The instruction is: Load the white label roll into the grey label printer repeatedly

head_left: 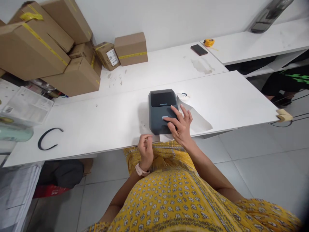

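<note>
A dark grey label printer (156, 124) stands on the white table close to its front edge. My right hand (181, 126) lies over the printer's right side with its fingers spread, one fingertip on the light button on top. My left hand (145, 147) rests at the table edge just left of the printer's front, its fingers curled in; whether anything is in them is hidden. White paper (166, 138) sticks out below the printer's front. To the right lie a small label roll (183, 96) and a sheet of white backing paper (199, 119).
Cardboard boxes (79, 75) are piled at the back left, with a smaller box (131, 48) beside them. A black headband (41, 141) lies at left. Farther back are a phone (199, 50) and a yellow tape measure (209, 42). A person's leg (277, 83) shows at right.
</note>
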Demonstrator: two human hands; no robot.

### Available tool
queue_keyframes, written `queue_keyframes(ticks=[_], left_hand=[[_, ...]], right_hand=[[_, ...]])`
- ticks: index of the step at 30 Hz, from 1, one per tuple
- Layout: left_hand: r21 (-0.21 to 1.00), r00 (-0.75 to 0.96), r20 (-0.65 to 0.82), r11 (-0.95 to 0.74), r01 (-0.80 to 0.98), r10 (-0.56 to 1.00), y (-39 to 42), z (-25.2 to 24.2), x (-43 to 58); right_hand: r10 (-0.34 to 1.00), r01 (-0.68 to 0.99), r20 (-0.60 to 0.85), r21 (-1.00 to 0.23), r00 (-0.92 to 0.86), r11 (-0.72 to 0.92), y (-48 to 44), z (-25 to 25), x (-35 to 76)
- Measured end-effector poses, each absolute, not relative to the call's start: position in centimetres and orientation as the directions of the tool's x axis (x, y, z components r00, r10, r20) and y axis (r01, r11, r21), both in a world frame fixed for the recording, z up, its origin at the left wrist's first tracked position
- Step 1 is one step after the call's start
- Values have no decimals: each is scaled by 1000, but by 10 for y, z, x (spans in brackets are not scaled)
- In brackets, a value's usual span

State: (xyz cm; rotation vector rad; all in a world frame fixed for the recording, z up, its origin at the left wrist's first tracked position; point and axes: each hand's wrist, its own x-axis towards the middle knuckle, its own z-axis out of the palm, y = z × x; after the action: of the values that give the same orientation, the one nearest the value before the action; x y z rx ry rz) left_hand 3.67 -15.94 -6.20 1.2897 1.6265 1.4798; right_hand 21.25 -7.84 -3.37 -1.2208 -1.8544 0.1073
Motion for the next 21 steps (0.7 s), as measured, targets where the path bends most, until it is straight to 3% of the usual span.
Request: queue_keyframes(ticks=[5, 12, 21], left_hand=[[916, -348, 346, -234, 325, 872, -138, -55, 38], [919, -321, 346, -250, 304, 882, -131, -57, 40], [973, -382, 168, -92, 211, 909, -56, -50, 27]], right_hand=[[820, 669, 552, -553, -151, 496, -82, -34, 218], [852, 475, 518, -731, -82, 490, -96, -37, 233], [655, 449, 752, -562, -73, 695, -9, 30, 218]])
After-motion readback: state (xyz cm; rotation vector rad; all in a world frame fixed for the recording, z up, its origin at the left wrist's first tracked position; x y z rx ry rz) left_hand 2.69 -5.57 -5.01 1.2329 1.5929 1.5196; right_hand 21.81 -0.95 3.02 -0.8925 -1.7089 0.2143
